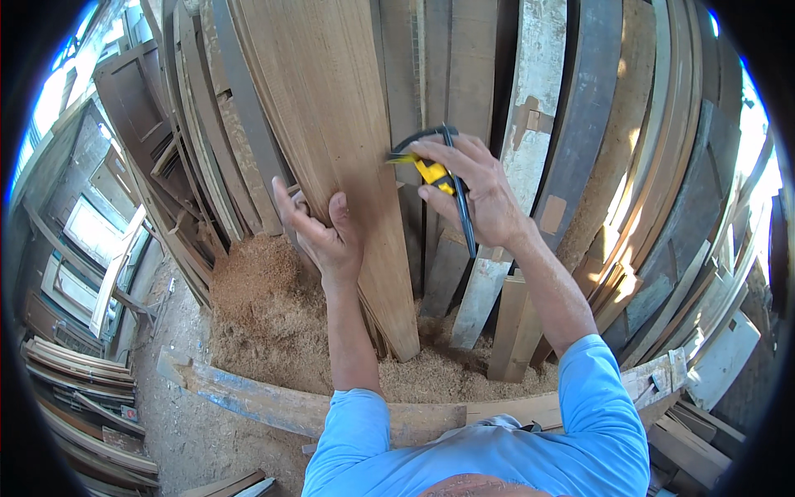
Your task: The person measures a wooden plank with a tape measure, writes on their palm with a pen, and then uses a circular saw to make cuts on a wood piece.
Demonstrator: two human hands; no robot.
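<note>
My right hand [476, 195] is wrapped around one yellow-and-black tape measure [432, 170], pressed to the right edge of the one tall brown plank [331, 124]. My left hand [323, 232] grips that plank's lower left edge, thumb on its face. One pile of sawdust [265, 306] lies below both hands.

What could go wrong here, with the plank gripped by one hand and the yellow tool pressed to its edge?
The leaning plank is steadied only by the left hand at its edge; it might slide on the sawdust underfoot. The right hand presses a yellow and black tool at the plank's edge, so a slip may bring it toward the left hand's fingers.
</note>
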